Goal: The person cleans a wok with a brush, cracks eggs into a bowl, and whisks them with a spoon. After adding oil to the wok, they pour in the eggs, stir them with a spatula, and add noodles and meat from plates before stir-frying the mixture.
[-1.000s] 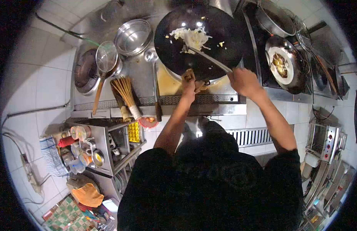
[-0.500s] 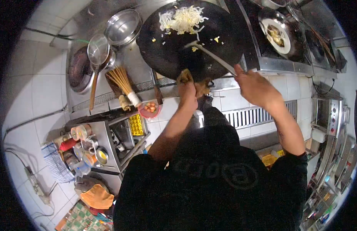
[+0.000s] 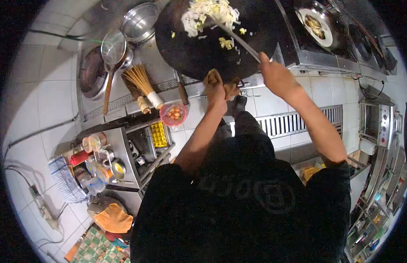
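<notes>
My right hand (image 3: pixel 279 78) is closed around the handle of a long metal wok spatula (image 3: pixel 244 43). The spatula's head reaches into a heap of white flat noodles (image 3: pixel 203 16) mixed with yellow bits, and is partly hidden there. The noodles lie at the far side of a large black wok (image 3: pixel 181 55). A few yellow pieces, egg by their look (image 3: pixel 225 43), are scattered nearer to me on the wok's surface. My left hand (image 3: pixel 217 94) grips a folded brown cloth (image 3: pixel 213 79) at the wok's near rim; whatever the cloth covers is hidden.
Left of the wok are a steel bowl (image 3: pixel 141 22), a strainer (image 3: pixel 113 46) and a bamboo brush (image 3: pixel 144 85). A pink basket of small round items (image 3: pixel 173 114) sits below. At right, a white plate with food (image 3: pixel 316 28) rests in another wok.
The spatula's head has moved away from me into the noodle heap, and my right hand has shifted up and left. More yellow bits show near it. My left hand keeps hold of the cloth.
</notes>
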The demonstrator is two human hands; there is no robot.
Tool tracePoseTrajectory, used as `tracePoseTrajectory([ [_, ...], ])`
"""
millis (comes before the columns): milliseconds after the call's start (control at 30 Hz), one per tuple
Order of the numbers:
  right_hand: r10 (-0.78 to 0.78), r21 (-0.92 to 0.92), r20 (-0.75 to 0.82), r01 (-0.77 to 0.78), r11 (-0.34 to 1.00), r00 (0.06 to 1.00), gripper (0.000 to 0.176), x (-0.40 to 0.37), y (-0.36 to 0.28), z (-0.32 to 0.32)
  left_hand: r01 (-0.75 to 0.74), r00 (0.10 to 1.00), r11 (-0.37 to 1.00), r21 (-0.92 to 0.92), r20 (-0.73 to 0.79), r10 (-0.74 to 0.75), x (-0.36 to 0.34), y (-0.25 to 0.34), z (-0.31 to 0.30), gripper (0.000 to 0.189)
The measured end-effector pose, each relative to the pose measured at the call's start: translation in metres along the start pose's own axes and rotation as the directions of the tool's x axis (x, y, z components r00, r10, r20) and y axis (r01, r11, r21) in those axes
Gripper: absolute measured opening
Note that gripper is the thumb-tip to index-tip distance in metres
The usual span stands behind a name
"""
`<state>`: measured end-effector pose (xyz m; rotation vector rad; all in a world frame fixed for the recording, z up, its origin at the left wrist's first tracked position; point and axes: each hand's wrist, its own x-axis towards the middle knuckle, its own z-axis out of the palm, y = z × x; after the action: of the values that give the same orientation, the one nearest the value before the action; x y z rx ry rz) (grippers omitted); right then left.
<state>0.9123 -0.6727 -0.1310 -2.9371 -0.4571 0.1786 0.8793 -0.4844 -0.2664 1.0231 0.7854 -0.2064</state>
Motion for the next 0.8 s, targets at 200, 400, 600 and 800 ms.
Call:
tracePoseTrajectory([
  [200, 0.024, 0.075, 0.027, -0.026, 0.997, 0.999, 0.034, 0.013, -0.002, 0.025, -0.176, 0.983, 0.984, -0.03, 0.049, 0.177, 0.076, -0.05, -0.023, 0.012],
  [400, -0.096, 0.045, -0.006, 0.096, 0.994, 0.995, 0.031, -0.001, -0.004, -0.009, 0.163, 0.945, 0.963, -0.216, 0.316, -0.089, -0.008, 0.041, -0.018, 0.029],
  [600, -0.021, 0.227, 0.002, 0.02, 0.974, 1.0, 0.029, -0.01, 0.001, -0.03, -0.177, 0.984, 0.981, 0.077, 0.02, 0.176, 0.02, -0.037, -0.025, 0.042],
  [800, -0.003, 0.058, 0.105, -0.003, 0.998, 0.995, 0.032, -0.04, -0.01, -0.057, -0.056, 0.977, 0.995, -0.077, 0.202, 0.07, 0.046, 0.01, -0.009, 0.022],
])
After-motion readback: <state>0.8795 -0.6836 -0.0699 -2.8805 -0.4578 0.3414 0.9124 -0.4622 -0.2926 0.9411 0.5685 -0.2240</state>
